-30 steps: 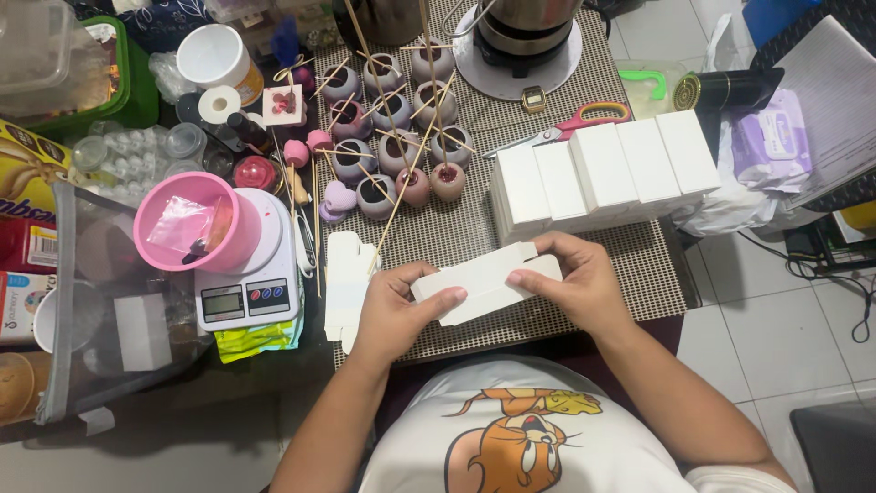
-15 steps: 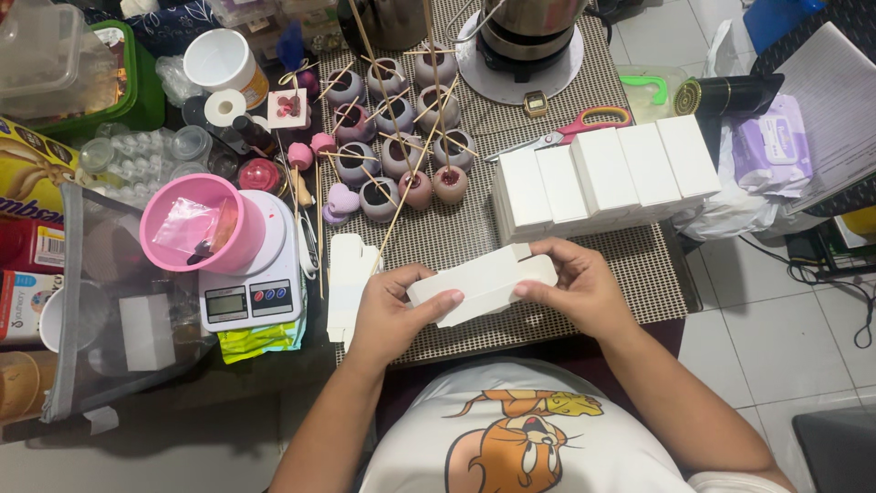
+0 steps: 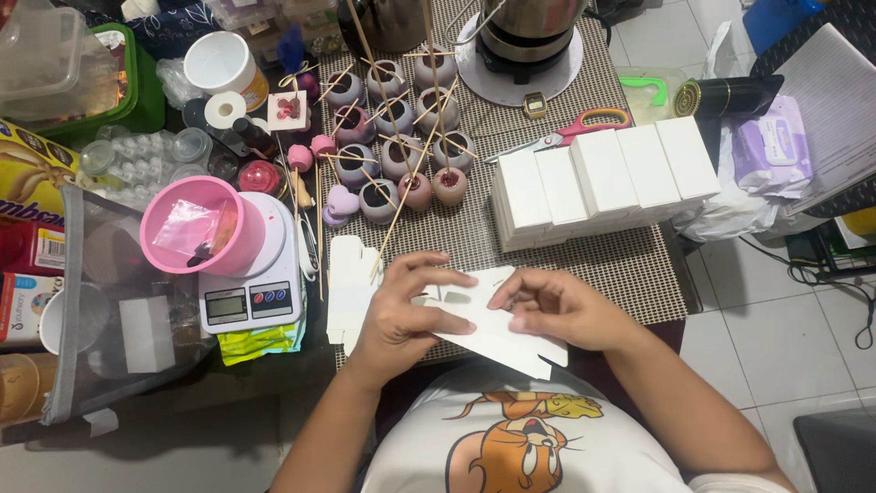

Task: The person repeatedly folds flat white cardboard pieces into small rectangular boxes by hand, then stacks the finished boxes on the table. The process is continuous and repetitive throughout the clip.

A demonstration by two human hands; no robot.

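My left hand (image 3: 401,315) and my right hand (image 3: 552,306) both grip a flat white cardboard box blank (image 3: 488,330) above the near table edge. It lies tilted, its right end lower, with flaps and slots showing. A stack of flat white blanks (image 3: 351,288) rests just left of my left hand. Behind my hands stands a row of assembled white boxes (image 3: 602,178).
A pink cup (image 3: 196,228) sits on a white digital scale (image 3: 251,283) at left. Small round jars with wooden sticks (image 3: 397,137) fill the middle back. Red-handled scissors (image 3: 575,128), a metal pot (image 3: 529,27) and a clear zip pouch (image 3: 109,310) surround the woven mat (image 3: 630,265).
The white piece was held as a folded box shape a second ago; now it lies flatter and tilted, and both hands have shifted onto its top face.
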